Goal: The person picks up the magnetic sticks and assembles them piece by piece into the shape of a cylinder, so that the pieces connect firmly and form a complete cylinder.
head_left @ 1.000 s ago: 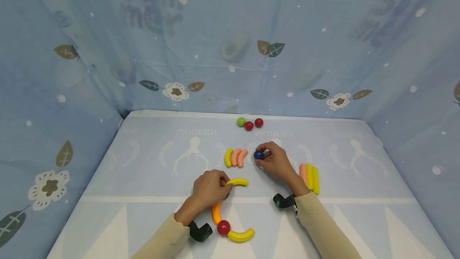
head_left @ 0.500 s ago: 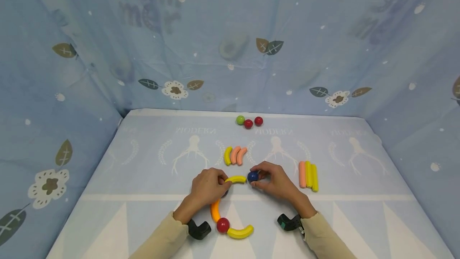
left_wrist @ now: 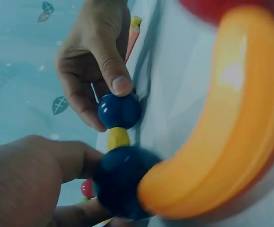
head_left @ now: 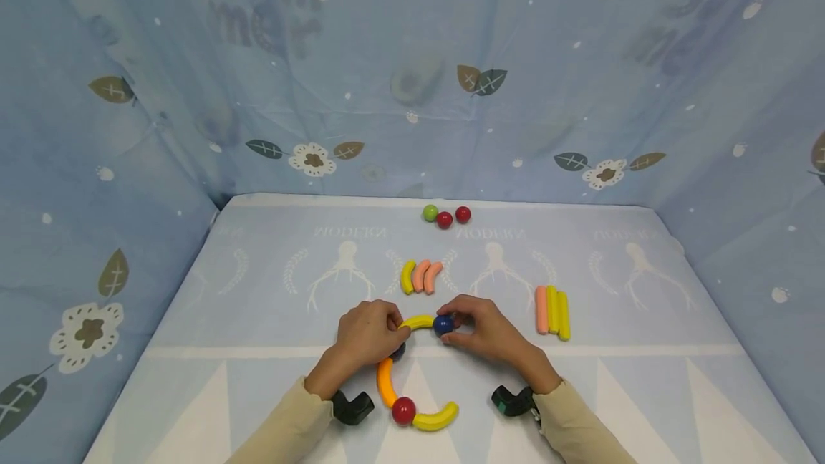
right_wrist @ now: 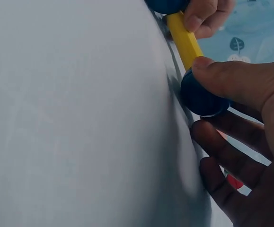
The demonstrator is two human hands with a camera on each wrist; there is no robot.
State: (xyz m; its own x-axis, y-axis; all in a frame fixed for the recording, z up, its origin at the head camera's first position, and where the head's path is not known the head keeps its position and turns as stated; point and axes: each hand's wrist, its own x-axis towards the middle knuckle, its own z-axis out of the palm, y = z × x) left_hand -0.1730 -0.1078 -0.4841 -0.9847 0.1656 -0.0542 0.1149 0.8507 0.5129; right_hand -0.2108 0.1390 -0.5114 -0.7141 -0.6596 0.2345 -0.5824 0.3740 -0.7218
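1. Pinching, right hand (head_left: 486, 329): grip narrow, thumb and fingers about the blue ball (head_left: 443, 325), which sits against the right end of the upper yellow curved piece (head_left: 419, 322)
2. Pinching, left hand (head_left: 367, 335): grip narrow, about the dark ball (left_wrist: 122, 182), at the corner between that yellow piece and the orange curved piece (head_left: 384, 382)
3. Location, joined row: on the near part of the bench (head_left: 258, 306), between the two arms; the orange piece runs down to the red ball (head_left: 403, 411), with the lower yellow curved piece (head_left: 437, 418) against its right side
4. Risk, skewed joint: too hard a push on the blue ball, off the line of the upper yellow piece, would likely swing that piece askew
5. Risk, rolling: the blue ball, being round, could roll off at release if contact alone keeps it there; whether the joints lock cannot be told
6. Risk, lost anchor: a slack or twisting left grip might turn the dark ball and pivot the orange piece, dragging the red ball along
7. Risk, snag: the left wrist camera (head_left: 353, 407) hangs near the orange piece; a low sideways sweep could knock it
8. Risk, scatter: the straight pieces (head_left: 551, 310) lie near the right forearm; an outward swing of that arm could disturb them
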